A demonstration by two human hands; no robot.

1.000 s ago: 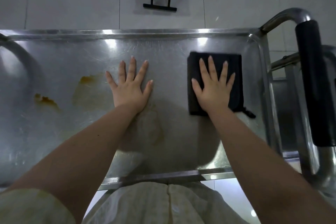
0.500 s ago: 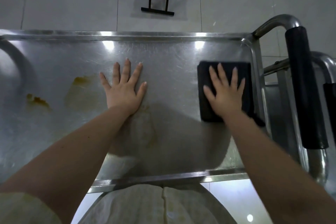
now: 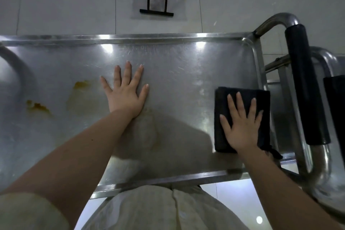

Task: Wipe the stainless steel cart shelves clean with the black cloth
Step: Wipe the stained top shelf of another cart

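Wiping the top shelf [image 3: 186, 73]: my right hand [image 3: 240, 129] presses the black cloth [image 3: 222, 102] flat, fingers spread, near the right rim. My left hand [image 3: 127, 97] rests open mid-shelf. Next, I judge, the cloth sweeps left toward the orange stains [image 3: 40, 107].

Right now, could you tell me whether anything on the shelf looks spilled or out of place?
Yes: two orange-brown stains sit on the left part of the shelf, one beside the left hand, one farther left. The cloth under the right hand lies at the right end, away from them.
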